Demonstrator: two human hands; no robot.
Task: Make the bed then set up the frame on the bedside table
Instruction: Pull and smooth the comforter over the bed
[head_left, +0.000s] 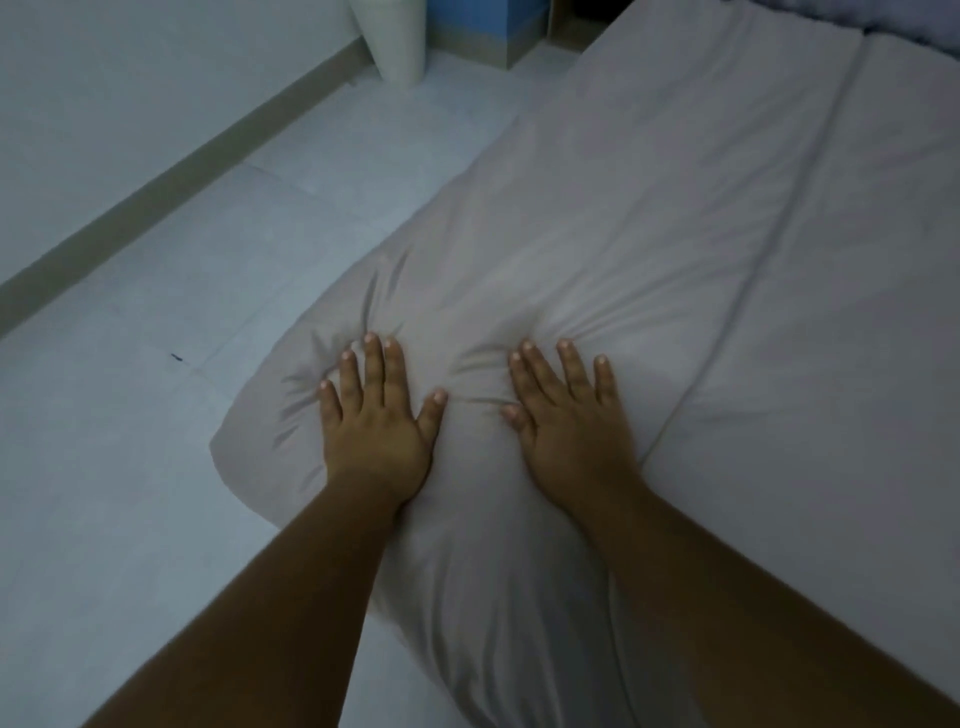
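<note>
White fabric, soft and thickly padded: the duvet (519, 249) lies directly under my fingers (373, 374). It runs along the left edge of the bed (831, 260) and on past my fingertips toward the far end. My left hand (376, 431) and right hand (574, 426) rest on it palms down, side by side but not touching. The fingers are straight and spread, pressing; nothing is pinched or gripped. Creases radiate from the fingertips of both hands, and the padding bulges between the thumbs.

Handling, as judged: light, limp, compressible, not fragile. It should sag wherever unsupported and slide readily over the bed. Flat pressure only smooths it. To shift it, take hold at the rounded corner just left of my left little finger, or along the edge that overhangs the floor (156, 415), gathering a fold of cloth between thumb and fingers. Keep the two hands well apart so the filling does not bunch.

Right of my right little finger, a seam separates the duvet from the flat surface of the bed. Frame and bedside table: not in view. Step in hand: bed-making, smoothing stage.
</note>
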